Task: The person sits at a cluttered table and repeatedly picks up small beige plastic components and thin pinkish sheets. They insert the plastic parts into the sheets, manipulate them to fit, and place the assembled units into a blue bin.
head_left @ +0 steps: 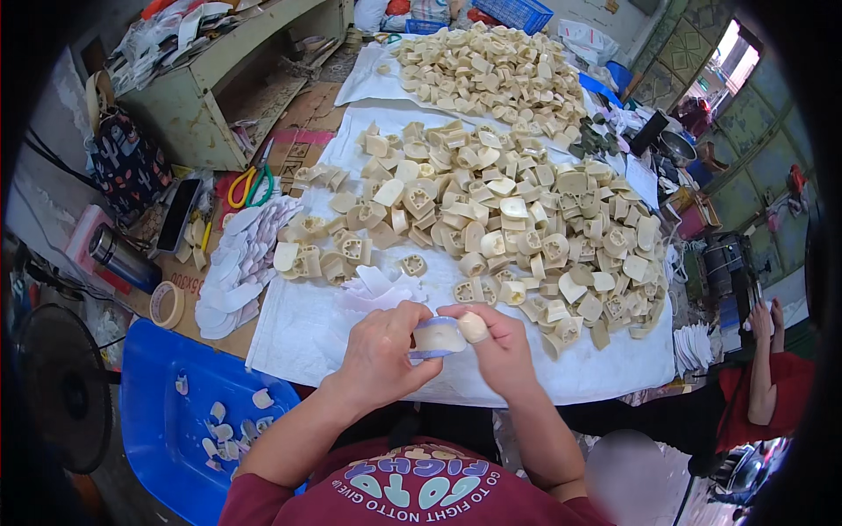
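Over the front edge of the cloth, my left hand [386,355] grips a small cream shoe heel [436,337] with pale purple-white edging along its upper and lower sides. My right hand [498,346] closes on the same heel's right end, its thumb tip covered by a cream cap. Just beyond my left hand lies a small stack of white cut pieces [381,287]. A large pile of cream heels [491,210], many hollow with ribs inside, spreads across the white cloth [298,320] in front of me. The fingers behind the held heel are partly hidden.
At left are a fanned heap of white pieces [241,259], scissors [254,184], a tape roll [167,304], a phone [178,215] and a flask [123,257]. A blue tub [153,421] holds several covered pieces beside a fan [66,394]. Another person [767,386] is at right.
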### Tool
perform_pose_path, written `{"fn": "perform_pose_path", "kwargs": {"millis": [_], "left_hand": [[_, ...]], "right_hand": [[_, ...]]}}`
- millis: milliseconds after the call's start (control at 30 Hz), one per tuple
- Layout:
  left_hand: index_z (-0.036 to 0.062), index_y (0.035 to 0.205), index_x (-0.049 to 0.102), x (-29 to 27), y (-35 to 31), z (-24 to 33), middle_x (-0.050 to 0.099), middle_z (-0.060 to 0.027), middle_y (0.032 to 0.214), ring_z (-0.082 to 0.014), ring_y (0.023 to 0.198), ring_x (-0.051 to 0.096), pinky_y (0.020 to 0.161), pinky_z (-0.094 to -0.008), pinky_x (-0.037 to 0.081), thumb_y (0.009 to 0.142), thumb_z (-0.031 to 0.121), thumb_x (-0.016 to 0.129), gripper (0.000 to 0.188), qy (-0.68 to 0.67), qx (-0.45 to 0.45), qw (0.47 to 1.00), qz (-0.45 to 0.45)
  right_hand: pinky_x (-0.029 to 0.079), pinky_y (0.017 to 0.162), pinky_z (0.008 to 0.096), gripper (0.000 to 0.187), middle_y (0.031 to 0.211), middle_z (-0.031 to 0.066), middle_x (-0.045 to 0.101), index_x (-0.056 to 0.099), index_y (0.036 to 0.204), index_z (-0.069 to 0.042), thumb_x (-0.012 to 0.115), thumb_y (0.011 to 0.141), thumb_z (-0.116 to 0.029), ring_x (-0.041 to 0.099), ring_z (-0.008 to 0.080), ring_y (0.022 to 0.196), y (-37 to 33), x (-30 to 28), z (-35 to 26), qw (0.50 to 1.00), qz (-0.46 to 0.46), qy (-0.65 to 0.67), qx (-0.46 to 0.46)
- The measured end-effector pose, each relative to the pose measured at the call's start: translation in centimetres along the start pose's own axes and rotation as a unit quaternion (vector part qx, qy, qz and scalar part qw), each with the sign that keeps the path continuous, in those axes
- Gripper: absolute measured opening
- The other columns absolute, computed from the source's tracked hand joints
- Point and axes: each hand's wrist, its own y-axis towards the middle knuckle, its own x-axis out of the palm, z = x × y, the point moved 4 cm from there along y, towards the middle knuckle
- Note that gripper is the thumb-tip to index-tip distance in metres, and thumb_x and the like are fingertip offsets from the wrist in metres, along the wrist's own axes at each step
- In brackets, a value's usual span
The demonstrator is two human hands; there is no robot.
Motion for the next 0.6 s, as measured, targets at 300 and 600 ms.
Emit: {"fn": "perform_pose_path", "kwargs": {"millis": [300,600], "left_hand": [[0.0033,0.091,0.053,1.0,0.1,0.6,0.057,-0.009,0.058,-0.0279,0.052,0.061,0.049,-0.038,0.048,0.065,0.018,0.076,0.038,-0.034,-0.104,0.993,0.05],[0.0011,0.093,0.051,1.9,0.3,0.3,0.06,-0.0083,0.064,-0.0184,0.052,0.063,0.048,-0.0297,0.049,0.067,0.014,0.078,0.041,-0.008,-0.128,0.988,0.086]], "right_hand": [[0.046,0.075,0.0226,0.034,0.094,0.0024,0.066,0.064,0.112,0.0,0.048,0.101,-0.028,0.059,0.0096,0.083,0.4,0.1,1.0,0.997,0.017,0.036,0.067],[0.047,0.08,0.0258,0.032,0.097,0.0047,0.066,0.061,0.118,-0.001,0.045,0.101,-0.022,0.058,0.0105,0.088,0.6,0.9,1.4,0.996,0.083,0.012,0.017]]}}
